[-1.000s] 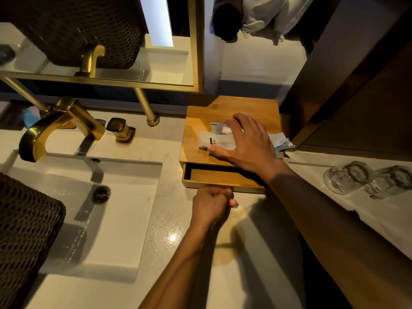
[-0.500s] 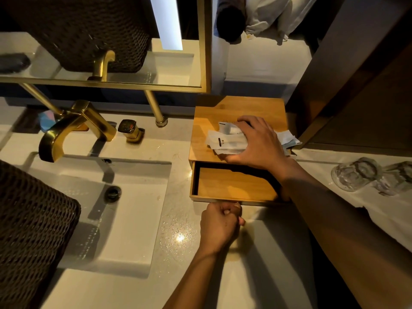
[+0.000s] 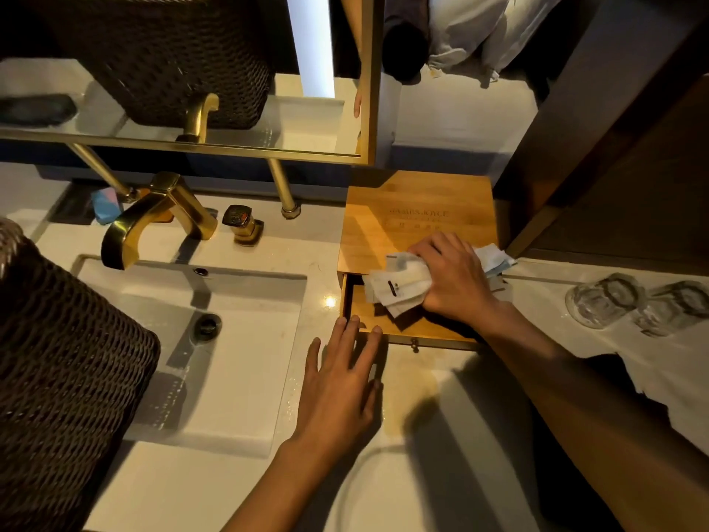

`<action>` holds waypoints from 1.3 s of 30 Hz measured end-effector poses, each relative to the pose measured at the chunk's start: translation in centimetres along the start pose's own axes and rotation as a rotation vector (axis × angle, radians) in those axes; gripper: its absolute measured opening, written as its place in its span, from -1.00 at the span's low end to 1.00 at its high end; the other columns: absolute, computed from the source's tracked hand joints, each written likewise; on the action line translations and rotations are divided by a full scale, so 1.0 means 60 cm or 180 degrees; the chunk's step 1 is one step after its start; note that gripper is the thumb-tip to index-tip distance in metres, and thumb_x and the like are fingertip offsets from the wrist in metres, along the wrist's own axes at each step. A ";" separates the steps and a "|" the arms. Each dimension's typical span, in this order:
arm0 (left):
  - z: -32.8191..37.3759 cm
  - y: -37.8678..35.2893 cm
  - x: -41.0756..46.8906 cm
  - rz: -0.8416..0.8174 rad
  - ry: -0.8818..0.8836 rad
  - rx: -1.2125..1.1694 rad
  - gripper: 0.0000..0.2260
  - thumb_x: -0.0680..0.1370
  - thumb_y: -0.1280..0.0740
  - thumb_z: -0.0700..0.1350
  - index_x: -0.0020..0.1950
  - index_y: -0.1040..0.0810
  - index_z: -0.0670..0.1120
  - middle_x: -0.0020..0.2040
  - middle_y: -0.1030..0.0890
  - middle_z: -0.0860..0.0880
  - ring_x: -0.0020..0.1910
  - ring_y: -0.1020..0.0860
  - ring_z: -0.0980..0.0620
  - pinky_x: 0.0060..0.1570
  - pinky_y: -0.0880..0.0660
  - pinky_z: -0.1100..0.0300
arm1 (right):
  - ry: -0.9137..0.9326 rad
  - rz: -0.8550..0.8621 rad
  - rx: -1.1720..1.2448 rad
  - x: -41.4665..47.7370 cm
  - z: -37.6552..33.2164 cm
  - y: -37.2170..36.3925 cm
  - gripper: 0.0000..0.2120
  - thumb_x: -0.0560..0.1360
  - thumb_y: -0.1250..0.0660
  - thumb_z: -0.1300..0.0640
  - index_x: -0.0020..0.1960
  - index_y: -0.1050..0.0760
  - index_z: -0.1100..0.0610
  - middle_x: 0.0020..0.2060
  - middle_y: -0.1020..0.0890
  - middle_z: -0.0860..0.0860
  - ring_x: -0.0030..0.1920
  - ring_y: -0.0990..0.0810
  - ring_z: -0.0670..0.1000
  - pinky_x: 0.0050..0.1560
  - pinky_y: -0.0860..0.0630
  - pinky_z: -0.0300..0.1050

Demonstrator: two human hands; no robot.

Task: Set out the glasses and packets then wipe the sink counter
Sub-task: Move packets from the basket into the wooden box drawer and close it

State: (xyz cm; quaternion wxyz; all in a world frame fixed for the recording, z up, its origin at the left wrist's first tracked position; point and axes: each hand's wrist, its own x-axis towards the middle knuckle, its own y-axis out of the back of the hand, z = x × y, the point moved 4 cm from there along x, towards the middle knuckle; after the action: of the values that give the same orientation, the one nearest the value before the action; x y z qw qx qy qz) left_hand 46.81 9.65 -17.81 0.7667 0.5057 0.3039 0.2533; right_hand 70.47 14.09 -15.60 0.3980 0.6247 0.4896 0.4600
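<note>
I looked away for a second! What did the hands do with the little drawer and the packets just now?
The left hand pulled the drawer of the wooden box open, then let go of its knob and spread flat by the drawer's front. The right hand gathered the packets and slid them off the box top, over the open drawer. The two glasses and the faucet stayed put.

gold faucet [image 3: 153, 218] behind basin | wicker basket [image 3: 65, 370] at left | mirror [image 3: 184, 71] above | wooden box [image 3: 418, 220], drawer open
</note>
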 end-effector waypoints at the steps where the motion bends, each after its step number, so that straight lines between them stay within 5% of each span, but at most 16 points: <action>1: 0.003 0.000 -0.004 -0.0100 0.0011 0.0022 -0.34 0.58 -0.04 0.12 0.64 0.13 0.15 0.67 0.21 -0.05 0.64 0.28 -0.07 0.59 0.15 -0.12 | -0.0003 -0.0041 0.0035 -0.005 -0.004 -0.001 -0.50 0.29 -0.49 -0.18 0.13 -0.51 0.04 0.04 -0.54 0.01 0.06 -0.50 0.09 -0.04 -0.36 -0.06; 5: 0.009 0.004 -0.015 -0.0226 0.0077 0.0066 -0.33 0.58 0.01 0.13 0.64 0.23 0.14 0.63 0.38 -0.02 0.61 0.37 -0.07 0.60 0.21 -0.12 | -0.0143 -0.0343 0.0515 -0.014 -0.051 0.023 -0.58 0.38 -0.53 0.05 0.18 -0.49 0.04 0.07 -0.60 0.03 0.10 -0.55 0.08 -0.06 -0.42 -0.09; 8: 0.008 0.000 -0.014 -0.0268 0.0098 0.0094 -0.35 0.59 0.02 0.14 0.63 0.23 0.14 0.63 0.37 -0.03 0.61 0.37 -0.08 0.62 0.15 -0.14 | -0.0323 -0.0594 0.1105 -0.014 -0.108 0.034 -0.47 0.40 -0.52 0.18 0.31 -0.43 0.04 0.17 -0.60 0.03 0.16 -0.55 -0.01 0.07 -0.59 -0.04; 11: 0.005 -0.001 -0.013 -0.0271 0.0084 0.0083 -0.35 0.58 0.01 0.15 0.63 0.20 0.14 0.63 0.35 -0.03 0.61 0.35 -0.08 0.62 0.12 -0.15 | -0.0260 -0.0529 0.1680 -0.009 -0.141 0.020 -0.56 0.40 -0.51 0.24 0.24 -0.48 0.12 0.11 -0.63 0.06 0.11 -0.61 0.04 0.03 -0.63 0.03; 16: 0.001 0.003 -0.012 -0.0294 0.0051 0.0095 -0.36 0.65 -0.09 0.10 0.63 0.19 0.15 0.65 0.31 -0.01 0.62 0.35 -0.05 0.61 0.11 -0.13 | -0.0529 -0.1117 0.0772 -0.019 -0.099 -0.017 -0.46 0.46 -0.42 0.25 0.41 -0.41 0.02 0.24 -0.57 0.07 0.24 -0.55 0.11 0.14 -0.60 0.06; 21: 0.002 0.003 -0.012 -0.0306 0.0027 0.0035 -0.35 0.66 -0.11 0.10 0.64 0.20 0.14 0.62 0.41 0.01 0.60 0.39 -0.04 0.60 0.14 -0.10 | -0.0677 -0.1314 0.0161 -0.040 -0.060 -0.033 -0.54 0.42 -0.50 -0.05 0.27 -0.49 0.00 0.13 -0.62 0.04 0.13 -0.62 0.10 0.04 -0.62 0.02; 25: 0.002 0.008 -0.010 -0.0303 0.0062 -0.0004 -0.36 0.66 -0.09 0.12 0.64 0.18 0.10 0.63 0.37 -0.01 0.61 0.36 -0.04 0.63 0.11 -0.13 | -0.0662 -0.1460 0.0513 -0.039 -0.066 -0.025 -0.35 0.43 -0.49 -0.10 0.45 -0.38 0.00 0.33 -0.54 0.02 0.31 -0.52 0.08 0.22 -0.53 -0.05; 32: 0.016 0.021 -0.008 -0.0136 -0.0148 0.0151 -0.38 0.65 0.04 0.19 0.65 0.16 0.03 0.66 0.24 -0.05 0.64 0.27 -0.05 0.62 0.21 -0.03 | -0.0811 -0.1275 0.1235 -0.099 -0.064 0.036 -0.51 0.56 -0.30 -0.16 0.46 -0.31 -0.16 0.34 -0.49 -0.16 0.32 -0.48 -0.11 0.18 -0.45 -0.26; 35: 0.028 0.031 0.014 -0.0251 -0.0186 0.0165 -0.40 0.67 0.08 0.22 0.65 0.12 0.01 0.68 0.14 -0.05 0.65 0.21 -0.06 0.59 0.27 0.02 | -0.1116 -0.1610 0.0885 -0.150 -0.055 0.020 -0.40 0.58 -0.06 -0.33 0.57 -0.14 -0.17 0.55 -0.23 -0.18 0.57 -0.17 -0.05 0.51 -0.18 -0.01; 39: 0.041 0.033 0.065 -0.0661 -0.0172 0.0209 -0.40 0.66 0.17 0.25 0.65 0.04 -0.01 0.67 0.01 -0.09 0.66 0.09 -0.09 0.63 0.18 -0.03 | -0.1231 -0.2061 0.0467 -0.165 -0.043 -0.003 -0.26 0.53 0.14 -0.44 0.61 0.04 -0.12 0.62 0.08 -0.12 0.61 0.16 -0.06 0.55 0.11 0.02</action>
State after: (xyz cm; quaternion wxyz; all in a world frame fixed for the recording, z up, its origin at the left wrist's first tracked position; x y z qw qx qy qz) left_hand 51.09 11.55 -16.06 0.7797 0.5031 0.3420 0.1488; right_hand 67.00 4.55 -16.91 0.5619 0.5399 0.6090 0.1479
